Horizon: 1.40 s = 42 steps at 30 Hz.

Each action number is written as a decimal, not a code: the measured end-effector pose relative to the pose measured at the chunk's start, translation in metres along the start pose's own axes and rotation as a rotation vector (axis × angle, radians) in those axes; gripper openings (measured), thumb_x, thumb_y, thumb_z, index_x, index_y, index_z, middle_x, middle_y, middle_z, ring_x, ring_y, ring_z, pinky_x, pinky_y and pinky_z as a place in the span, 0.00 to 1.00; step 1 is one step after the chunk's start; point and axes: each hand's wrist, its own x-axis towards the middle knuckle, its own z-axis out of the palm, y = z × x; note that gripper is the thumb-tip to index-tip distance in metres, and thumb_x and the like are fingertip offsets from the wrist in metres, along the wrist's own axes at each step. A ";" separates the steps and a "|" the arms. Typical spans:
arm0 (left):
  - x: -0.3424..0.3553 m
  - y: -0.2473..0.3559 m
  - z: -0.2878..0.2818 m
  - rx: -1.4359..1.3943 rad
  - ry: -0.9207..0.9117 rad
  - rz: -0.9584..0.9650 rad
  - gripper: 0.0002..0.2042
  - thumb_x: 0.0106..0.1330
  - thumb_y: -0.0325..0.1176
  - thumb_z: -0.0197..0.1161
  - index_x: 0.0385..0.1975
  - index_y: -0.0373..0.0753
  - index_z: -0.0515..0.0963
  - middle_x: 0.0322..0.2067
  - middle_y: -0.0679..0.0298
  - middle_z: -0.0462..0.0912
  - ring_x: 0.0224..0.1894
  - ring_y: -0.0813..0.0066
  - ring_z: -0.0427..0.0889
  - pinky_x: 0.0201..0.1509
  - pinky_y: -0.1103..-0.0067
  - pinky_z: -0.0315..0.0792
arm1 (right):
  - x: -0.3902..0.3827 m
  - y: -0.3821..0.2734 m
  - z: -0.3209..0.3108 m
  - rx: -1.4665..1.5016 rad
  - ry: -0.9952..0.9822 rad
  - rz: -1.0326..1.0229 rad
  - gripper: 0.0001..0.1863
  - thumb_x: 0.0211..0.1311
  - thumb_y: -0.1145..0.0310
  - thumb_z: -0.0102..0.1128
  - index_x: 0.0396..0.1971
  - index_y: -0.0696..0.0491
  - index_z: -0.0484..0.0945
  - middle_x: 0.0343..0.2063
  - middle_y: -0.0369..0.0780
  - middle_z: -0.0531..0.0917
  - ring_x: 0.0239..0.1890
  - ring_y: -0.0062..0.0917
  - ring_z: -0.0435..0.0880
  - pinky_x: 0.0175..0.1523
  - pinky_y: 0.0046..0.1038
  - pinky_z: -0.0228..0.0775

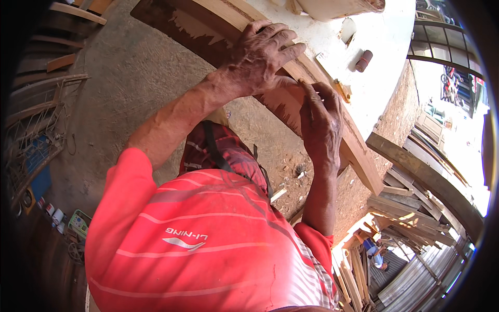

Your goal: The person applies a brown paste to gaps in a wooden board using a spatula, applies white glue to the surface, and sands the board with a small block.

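A long wooden board (358, 151) with a pale edge and a brown face runs slanting from the upper left to the right, along the near edge of a white tabletop (382, 86). My left hand (260, 57) is closed over the board's upper edge, fingers bent across the pale wood. Lower along the same edge, my right hand (322, 117) is closed, its fingertips pinched together near my left thumb. Whatever sits in that pinch is too small to make out. A small tool with a yellow part (342, 92) lies just beyond my right fingers.
On the tabletop are a reddish-brown cylinder (364, 61) and a large pale container (338, 6). Stacked timber (410, 218) fills the right side, near a beam (426, 182). A person in blue (375, 252) is farther off. A wire rack (34, 130) stands at left.
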 end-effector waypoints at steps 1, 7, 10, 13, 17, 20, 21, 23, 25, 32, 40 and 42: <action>-0.001 -0.001 -0.001 0.004 0.002 0.000 0.36 0.65 0.70 0.58 0.60 0.46 0.81 0.57 0.60 0.80 0.65 0.61 0.75 0.72 0.58 0.57 | 0.000 -0.002 0.001 -0.007 -0.004 -0.003 0.24 0.59 0.80 0.65 0.56 0.48 0.83 0.49 0.40 0.82 0.52 0.38 0.82 0.56 0.40 0.75; -0.002 -0.002 -0.001 0.021 0.010 0.002 0.35 0.65 0.69 0.60 0.60 0.46 0.81 0.57 0.60 0.80 0.65 0.62 0.75 0.71 0.58 0.58 | 0.003 -0.002 0.003 0.038 0.021 0.014 0.25 0.57 0.81 0.65 0.56 0.46 0.83 0.48 0.39 0.81 0.51 0.37 0.82 0.56 0.41 0.75; 0.000 -0.001 -0.003 0.006 0.001 0.000 0.35 0.64 0.68 0.61 0.60 0.47 0.81 0.57 0.61 0.80 0.65 0.63 0.75 0.71 0.59 0.58 | 0.004 0.000 0.004 0.068 0.033 0.004 0.26 0.56 0.82 0.65 0.55 0.44 0.84 0.47 0.40 0.81 0.51 0.38 0.81 0.54 0.41 0.75; -0.001 0.000 -0.001 0.004 -0.004 -0.009 0.34 0.64 0.67 0.62 0.61 0.47 0.81 0.57 0.61 0.80 0.65 0.63 0.75 0.71 0.58 0.59 | 0.006 0.001 0.002 0.053 -0.016 0.029 0.27 0.56 0.83 0.63 0.55 0.44 0.84 0.48 0.40 0.81 0.50 0.38 0.81 0.53 0.40 0.76; -0.002 -0.002 0.000 0.006 -0.004 -0.005 0.35 0.63 0.68 0.62 0.60 0.46 0.81 0.57 0.60 0.80 0.65 0.62 0.75 0.71 0.58 0.58 | 0.010 0.001 0.000 0.053 -0.029 0.040 0.29 0.55 0.85 0.62 0.57 0.44 0.83 0.49 0.40 0.80 0.50 0.38 0.82 0.52 0.38 0.77; -0.001 0.000 -0.001 0.008 -0.002 0.001 0.35 0.63 0.68 0.62 0.60 0.46 0.81 0.57 0.60 0.80 0.65 0.61 0.75 0.71 0.58 0.58 | -0.003 0.002 0.003 0.053 0.017 0.052 0.30 0.54 0.85 0.63 0.58 0.44 0.82 0.50 0.40 0.80 0.50 0.37 0.82 0.53 0.38 0.78; -0.001 0.000 -0.002 0.008 0.000 0.003 0.36 0.63 0.69 0.62 0.60 0.46 0.81 0.57 0.60 0.80 0.65 0.61 0.75 0.71 0.58 0.58 | -0.008 0.001 0.004 0.051 0.008 0.056 0.31 0.54 0.85 0.63 0.58 0.45 0.82 0.51 0.40 0.80 0.50 0.36 0.82 0.53 0.38 0.78; -0.001 0.000 -0.002 0.004 -0.008 0.001 0.36 0.63 0.69 0.61 0.60 0.46 0.81 0.58 0.60 0.80 0.66 0.61 0.75 0.71 0.58 0.58 | -0.013 0.000 0.005 0.027 -0.010 0.056 0.31 0.54 0.85 0.63 0.59 0.45 0.81 0.52 0.39 0.80 0.51 0.35 0.82 0.55 0.39 0.77; -0.001 0.000 -0.002 0.002 -0.012 -0.004 0.36 0.63 0.69 0.61 0.60 0.46 0.81 0.58 0.60 0.80 0.66 0.61 0.74 0.72 0.58 0.58 | -0.014 -0.003 0.006 -0.009 -0.034 0.055 0.31 0.55 0.84 0.64 0.60 0.45 0.81 0.52 0.39 0.79 0.52 0.35 0.81 0.57 0.40 0.76; -0.002 -0.002 -0.005 0.032 -0.033 0.001 0.36 0.63 0.69 0.61 0.61 0.47 0.81 0.59 0.61 0.80 0.66 0.62 0.74 0.72 0.58 0.58 | -0.010 -0.009 0.008 -0.120 0.005 0.016 0.31 0.55 0.80 0.65 0.62 0.47 0.79 0.53 0.38 0.79 0.54 0.37 0.80 0.59 0.43 0.75; -0.003 -0.004 0.000 0.035 -0.014 0.013 0.37 0.63 0.70 0.61 0.62 0.47 0.80 0.59 0.60 0.80 0.66 0.61 0.75 0.72 0.58 0.58 | -0.009 -0.005 0.011 -0.070 0.022 0.044 0.34 0.56 0.81 0.64 0.64 0.43 0.78 0.52 0.39 0.79 0.54 0.38 0.79 0.60 0.42 0.73; -0.004 -0.005 0.001 0.026 -0.012 0.010 0.37 0.64 0.70 0.61 0.62 0.47 0.81 0.59 0.60 0.80 0.66 0.61 0.75 0.72 0.58 0.58 | -0.006 -0.006 0.011 -0.052 0.041 0.058 0.35 0.55 0.81 0.64 0.65 0.41 0.78 0.52 0.38 0.79 0.54 0.37 0.78 0.61 0.42 0.72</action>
